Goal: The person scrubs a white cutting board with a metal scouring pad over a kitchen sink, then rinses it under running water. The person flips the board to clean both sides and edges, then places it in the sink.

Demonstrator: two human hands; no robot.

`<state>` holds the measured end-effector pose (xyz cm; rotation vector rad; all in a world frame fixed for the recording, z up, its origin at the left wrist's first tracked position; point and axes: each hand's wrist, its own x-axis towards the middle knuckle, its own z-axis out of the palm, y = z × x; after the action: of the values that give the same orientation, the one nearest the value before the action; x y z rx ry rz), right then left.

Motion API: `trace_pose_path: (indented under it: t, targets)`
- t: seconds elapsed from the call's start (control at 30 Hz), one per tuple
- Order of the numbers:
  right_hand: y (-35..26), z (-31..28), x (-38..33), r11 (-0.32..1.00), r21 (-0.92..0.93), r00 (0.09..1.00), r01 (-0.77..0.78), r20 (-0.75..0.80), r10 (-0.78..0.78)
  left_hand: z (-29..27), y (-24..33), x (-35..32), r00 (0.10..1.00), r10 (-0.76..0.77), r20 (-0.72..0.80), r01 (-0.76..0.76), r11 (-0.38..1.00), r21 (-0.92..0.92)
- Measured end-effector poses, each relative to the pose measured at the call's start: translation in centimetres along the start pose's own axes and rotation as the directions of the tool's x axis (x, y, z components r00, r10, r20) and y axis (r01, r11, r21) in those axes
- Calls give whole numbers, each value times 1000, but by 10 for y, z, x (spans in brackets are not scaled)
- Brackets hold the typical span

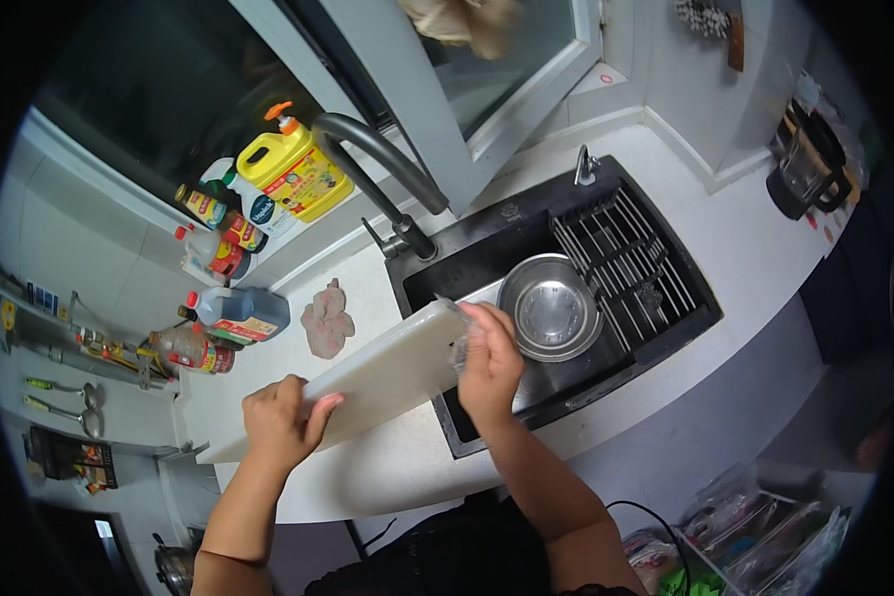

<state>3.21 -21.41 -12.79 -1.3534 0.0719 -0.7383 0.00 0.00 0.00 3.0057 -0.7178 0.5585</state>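
A thick white cutting board is tilted up on its long edge over the counter, its right end reaching over the black sink. My left hand grips its upper edge near the left part, thumb on the near face. At the board's right end my right hand is closed around a silvery, crinkled thing, pressed against the board's corner. Fingers hide most of it, so I cannot tell whether it is a scourer or clear plastic. Right of that hand, a round steel basin sits in the sink.
A dark faucet arches behind the sink, and a rack covers its right side. A pinkish cloth lies on the counter. Bottles and a yellow pump jug line the window side. An open window sash hangs over the back.
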Motion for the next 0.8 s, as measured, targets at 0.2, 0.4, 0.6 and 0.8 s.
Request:
trace_pose_path:
  t: [0.2,0.4,0.6,0.8]
  targets:
    - [36,-11,-4,986,-98,991,133,-5,-135,8,18,25,989,-79,123,87,994,-64]
    - [42,-10,-13,998,-59,999,-22,-27,20,24,37,53,994,-59,91,61,998,-14]
    - [43,1,-13,993,-94,995,71,-69,-78,18,41,47,995,-67,71,67,998,-2]
    - [85,-8,-35,966,-108,971,-234,-77,226,18,39,47,998,-45,45,42,998,47]
